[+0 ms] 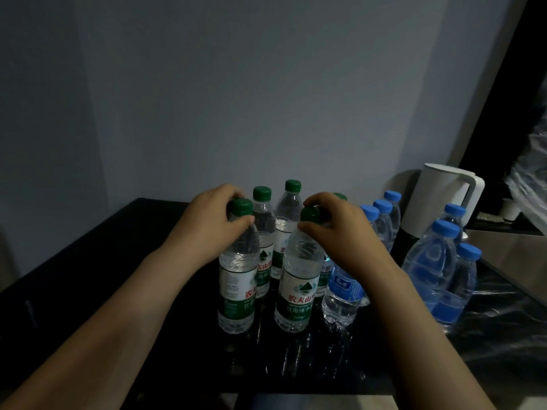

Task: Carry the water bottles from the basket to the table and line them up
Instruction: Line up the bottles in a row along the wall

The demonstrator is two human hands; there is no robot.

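Noted left hand (207, 223) well left of the white kettle (438, 199), fingers curled round the neck of a green-capped bottle (236, 279). Noted right hand (334, 232) nearer the kettle, fingers clasping the neck of a second green-capped bottle (299, 285). Found both bottles standing on the black table (118, 261), left of the kettle. Recorded blue-capped bottles (384, 223) just beside the kettle.

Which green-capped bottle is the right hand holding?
The front green-capped bottle beside the blue-label bottle; the right hand grips its neck.
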